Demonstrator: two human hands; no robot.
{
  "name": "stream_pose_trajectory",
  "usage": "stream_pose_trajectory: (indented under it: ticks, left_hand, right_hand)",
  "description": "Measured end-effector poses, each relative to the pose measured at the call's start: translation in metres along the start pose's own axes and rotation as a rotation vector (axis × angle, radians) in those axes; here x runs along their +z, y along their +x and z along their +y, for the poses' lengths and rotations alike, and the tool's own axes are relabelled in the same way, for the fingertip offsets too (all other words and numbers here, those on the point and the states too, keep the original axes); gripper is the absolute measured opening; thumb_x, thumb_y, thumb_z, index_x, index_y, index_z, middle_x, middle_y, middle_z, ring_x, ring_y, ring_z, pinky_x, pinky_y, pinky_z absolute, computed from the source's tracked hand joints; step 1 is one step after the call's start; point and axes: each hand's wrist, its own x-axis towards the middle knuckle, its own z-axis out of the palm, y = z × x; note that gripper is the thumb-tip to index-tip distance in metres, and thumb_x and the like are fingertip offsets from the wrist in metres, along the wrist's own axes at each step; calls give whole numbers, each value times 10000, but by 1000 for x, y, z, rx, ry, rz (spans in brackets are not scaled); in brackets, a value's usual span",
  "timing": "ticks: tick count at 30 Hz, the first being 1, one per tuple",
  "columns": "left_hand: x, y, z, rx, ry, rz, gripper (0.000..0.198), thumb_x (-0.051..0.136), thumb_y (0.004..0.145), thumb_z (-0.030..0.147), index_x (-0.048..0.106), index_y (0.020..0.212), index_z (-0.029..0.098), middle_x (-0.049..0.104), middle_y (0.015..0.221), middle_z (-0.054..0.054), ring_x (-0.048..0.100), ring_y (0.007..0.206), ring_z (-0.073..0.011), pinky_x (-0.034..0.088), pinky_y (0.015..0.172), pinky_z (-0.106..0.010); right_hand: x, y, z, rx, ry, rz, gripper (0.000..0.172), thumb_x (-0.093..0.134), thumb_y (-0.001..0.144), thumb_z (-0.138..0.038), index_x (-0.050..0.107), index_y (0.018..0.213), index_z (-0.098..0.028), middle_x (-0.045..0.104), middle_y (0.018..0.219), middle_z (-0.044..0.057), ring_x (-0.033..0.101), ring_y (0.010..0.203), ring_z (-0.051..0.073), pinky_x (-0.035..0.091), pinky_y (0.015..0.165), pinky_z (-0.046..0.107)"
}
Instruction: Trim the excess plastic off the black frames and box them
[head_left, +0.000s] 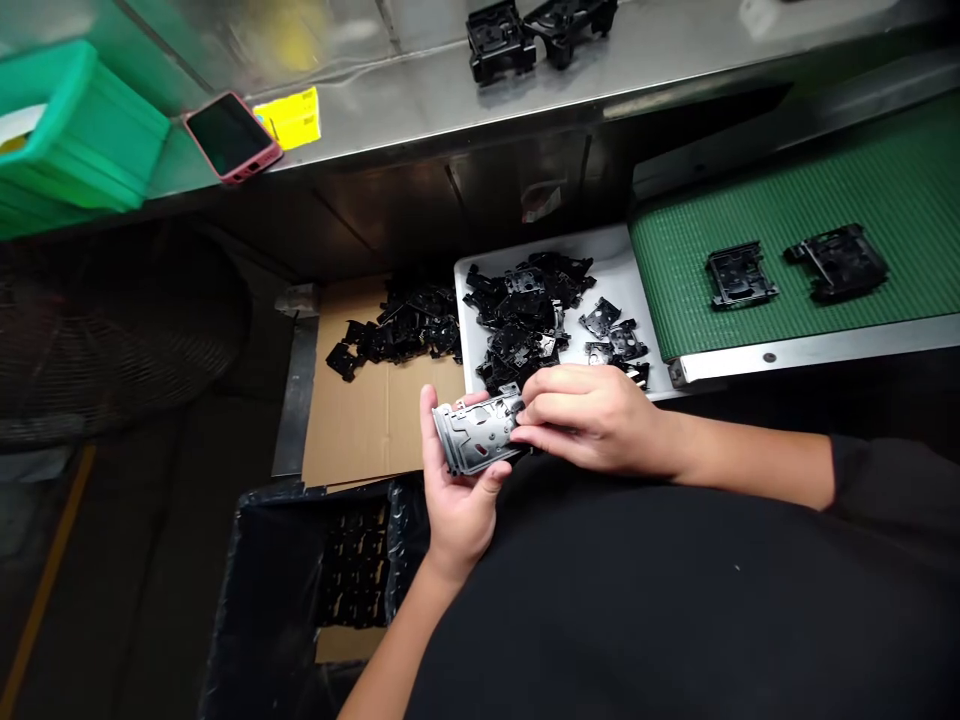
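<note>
Single head-worn view, looking forward and steeply down, close above the worker's lap and bench

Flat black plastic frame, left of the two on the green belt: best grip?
Pinch the flat black plastic frame across its outer side edges, coming straight down from above. It lies flat on the green ribbed belt, apart from the bulkier black part, so the edges look free.

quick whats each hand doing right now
Left hand: closed around the metal plate, holding it from below.
Right hand: fingers curled, pinching the right end of the same plate.
</note>
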Motion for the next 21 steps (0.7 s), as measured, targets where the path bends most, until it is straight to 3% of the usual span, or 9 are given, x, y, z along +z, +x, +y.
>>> stream_pose_trajectory:
  ticks: [21]
  left_hand:
    - [5,-8,21,74,73,-16,1063,919,892,371,315,1767,386,680,1512,-115,723,1311,-251,548,1204,-390]
  right_hand:
    - [-5,-3,-4,-156,-18,-47,293,594,1142,-320,694,896,-197,759,934,56,646,780,158,539,671,319]
